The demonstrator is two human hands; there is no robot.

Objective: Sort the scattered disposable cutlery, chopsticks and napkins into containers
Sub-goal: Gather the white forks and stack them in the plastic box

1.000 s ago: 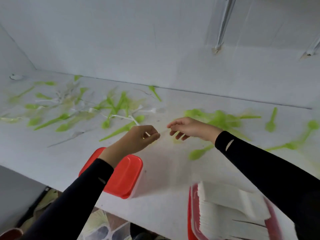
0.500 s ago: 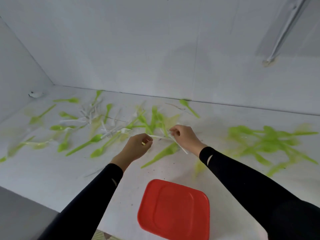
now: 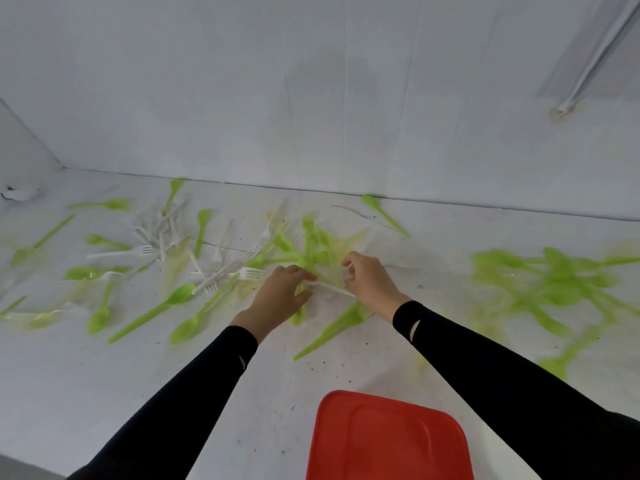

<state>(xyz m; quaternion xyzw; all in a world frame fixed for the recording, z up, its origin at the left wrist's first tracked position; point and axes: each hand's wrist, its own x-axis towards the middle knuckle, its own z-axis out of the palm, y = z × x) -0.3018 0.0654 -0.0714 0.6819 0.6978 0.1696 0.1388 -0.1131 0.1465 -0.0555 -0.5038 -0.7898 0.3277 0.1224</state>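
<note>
Two hands work over the middle green pile [image 3: 315, 244], which they partly hide. The left hand [image 3: 282, 296] and right hand [image 3: 372, 284] both pinch one white utensil [image 3: 329, 288] and stand closer together than half a second earlier. One red lid [image 3: 388, 438] lies at the near edge, roughly a dozen white forks [image 3: 162, 237] cluster at left, and a blurred, uncountable green heap [image 3: 554, 282] lies at right.
</note>
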